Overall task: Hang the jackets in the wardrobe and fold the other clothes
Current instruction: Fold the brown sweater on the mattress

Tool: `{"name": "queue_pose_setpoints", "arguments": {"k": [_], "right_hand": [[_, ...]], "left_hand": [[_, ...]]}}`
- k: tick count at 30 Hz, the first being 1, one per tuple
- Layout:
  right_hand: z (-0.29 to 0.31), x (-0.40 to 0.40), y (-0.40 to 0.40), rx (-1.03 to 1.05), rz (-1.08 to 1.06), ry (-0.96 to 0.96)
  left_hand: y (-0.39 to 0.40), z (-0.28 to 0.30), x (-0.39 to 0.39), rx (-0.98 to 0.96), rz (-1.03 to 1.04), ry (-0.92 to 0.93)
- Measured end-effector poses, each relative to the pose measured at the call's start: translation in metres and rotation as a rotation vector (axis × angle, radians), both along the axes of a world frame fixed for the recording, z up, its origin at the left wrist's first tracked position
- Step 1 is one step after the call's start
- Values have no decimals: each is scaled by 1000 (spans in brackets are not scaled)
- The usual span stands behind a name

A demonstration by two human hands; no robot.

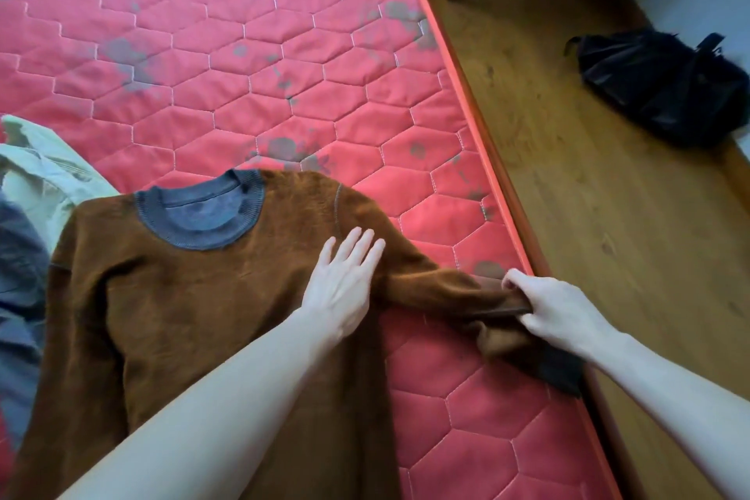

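The brown sweater (195, 317) lies flat, front up, on the pink mattress (243, 65). The left hand (345, 280) presses flat-fingered beside the shoulder; the right hand (556, 308) pinches the sleeve (446, 288) near the mattress edge. Anchor the fold line, carry the sleeve inward. Bare mattress lies beyond the collar; other clothes (28, 215) crowd the left.

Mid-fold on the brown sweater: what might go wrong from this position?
1. The right hand grips the sleeve near the mattress edge; if the grip slips, the cuff may drop over the side.
2. The left hand lies flat on the sweater; a hard pull on the sleeve may still drag it askew.
3. The sweater's far side borders the pale garment, which might get caught up.
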State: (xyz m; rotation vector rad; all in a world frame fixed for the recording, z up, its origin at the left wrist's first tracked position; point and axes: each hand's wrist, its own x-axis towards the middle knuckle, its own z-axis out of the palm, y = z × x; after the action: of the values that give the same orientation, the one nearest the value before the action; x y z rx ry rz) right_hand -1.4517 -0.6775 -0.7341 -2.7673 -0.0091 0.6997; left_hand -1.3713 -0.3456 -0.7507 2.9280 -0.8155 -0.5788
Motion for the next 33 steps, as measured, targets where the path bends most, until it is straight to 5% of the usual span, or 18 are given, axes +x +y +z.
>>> {"name": "queue_pose_setpoints", "arguments": {"k": [8,11,15,18,22,24,27,30,33], "right_hand": [[40,73,18,-225,140,-880],[32,67,8,-257,303,-1017],[-13,23,-24,-239,476,-793],[-38,-1,-33,-169,325,-477],[-41,-4,-20,153,-218,-468],[-40,8,-20,123,-578,-562],[-34,35,-23,309,-974,-325],[-37,55,-31,413,-1067,-138],[-35,61,-38,325,-1197,-242]], "left_hand": [[-57,7,73,75,-63,131],[-59,15,91,212,-113,216],[-41,22,106,147,-115,80],[-35,19,100,39,-49,120],[-46,13,97,69,177,364],[-53,8,102,18,309,489],[-61,3,108,-14,340,573],[-68,8,106,-81,385,653],[-70,12,104,-298,525,687]]}}
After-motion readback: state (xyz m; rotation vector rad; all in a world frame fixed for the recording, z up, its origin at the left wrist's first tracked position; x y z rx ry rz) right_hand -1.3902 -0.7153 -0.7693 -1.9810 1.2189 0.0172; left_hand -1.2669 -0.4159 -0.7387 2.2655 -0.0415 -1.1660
